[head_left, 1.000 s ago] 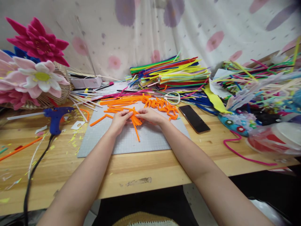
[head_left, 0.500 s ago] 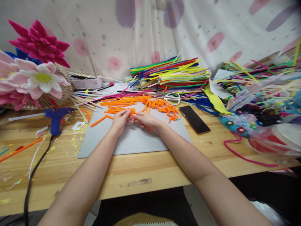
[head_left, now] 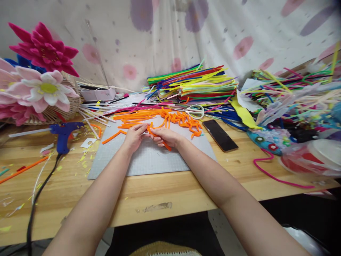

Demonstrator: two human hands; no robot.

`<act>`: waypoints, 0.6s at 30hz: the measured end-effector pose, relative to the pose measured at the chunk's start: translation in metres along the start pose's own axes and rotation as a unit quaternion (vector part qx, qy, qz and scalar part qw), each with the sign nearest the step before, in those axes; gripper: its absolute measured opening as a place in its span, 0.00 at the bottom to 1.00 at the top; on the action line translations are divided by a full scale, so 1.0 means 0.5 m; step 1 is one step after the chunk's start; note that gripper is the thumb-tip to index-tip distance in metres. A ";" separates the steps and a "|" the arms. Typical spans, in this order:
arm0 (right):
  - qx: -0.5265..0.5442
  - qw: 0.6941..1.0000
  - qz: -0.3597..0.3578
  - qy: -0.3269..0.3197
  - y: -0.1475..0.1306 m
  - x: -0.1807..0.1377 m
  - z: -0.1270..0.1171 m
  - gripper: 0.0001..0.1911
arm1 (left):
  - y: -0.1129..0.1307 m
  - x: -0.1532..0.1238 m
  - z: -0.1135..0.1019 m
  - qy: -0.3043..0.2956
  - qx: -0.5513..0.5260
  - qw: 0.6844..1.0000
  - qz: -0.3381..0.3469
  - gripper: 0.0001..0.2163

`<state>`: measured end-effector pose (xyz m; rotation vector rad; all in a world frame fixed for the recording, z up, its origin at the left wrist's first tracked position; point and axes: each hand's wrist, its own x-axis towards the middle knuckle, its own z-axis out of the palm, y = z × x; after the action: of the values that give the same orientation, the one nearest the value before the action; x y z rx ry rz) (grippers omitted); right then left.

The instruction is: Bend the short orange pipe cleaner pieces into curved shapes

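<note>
Over the grey cutting mat (head_left: 149, 160) my left hand (head_left: 134, 136) and my right hand (head_left: 165, 136) meet, fingers closed. Together they grip a short orange pipe cleaner (head_left: 167, 145); its lower end sticks out below my right hand. Just beyond the hands lies a pile of orange pipe cleaner pieces (head_left: 160, 119), straight ones on the left and bent ones on the right. One loose orange piece (head_left: 113, 136) lies on the mat left of my left hand.
A blue glue gun (head_left: 63, 133) with a black cord lies left of the mat. A black phone (head_left: 220, 134) and white scissors (head_left: 195, 111) lie right. Stacks of coloured pipe cleaners (head_left: 191, 85) fill the back; felt flowers (head_left: 39, 81) stand at far left.
The bundle of orange pieces that fanned out under my hands is gone; only one piece stays in my grip. Both hands shifted slightly toward me.
</note>
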<state>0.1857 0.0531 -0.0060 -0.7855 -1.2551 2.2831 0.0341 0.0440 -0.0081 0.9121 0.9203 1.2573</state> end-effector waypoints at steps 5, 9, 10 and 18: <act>-0.023 1.000 -0.012 0.015 -0.003 -0.001 0.003 0.15 | -0.002 0.002 0.006 0.027 0.020 0.999 0.028 0.11; -0.060 0.997 -0.046 0.036 0.002 0.006 0.010 0.15 | -0.008 0.009 0.005 0.064 0.033 0.996 0.046 0.12; -0.073 0.994 -0.061 0.047 0.004 0.009 0.012 0.15 | -0.009 0.011 0.004 0.069 0.039 0.996 0.048 0.13; -0.159 0.976 -0.070 0.134 -0.010 -0.003 0.014 0.13 | -0.003 0.008 -0.011 0.030 0.154 0.986 0.062 0.15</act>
<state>0.1826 0.0503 0.0015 -1.0396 -1.5103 1.8170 0.0298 0.0483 -0.0118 1.1947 1.1404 1.2746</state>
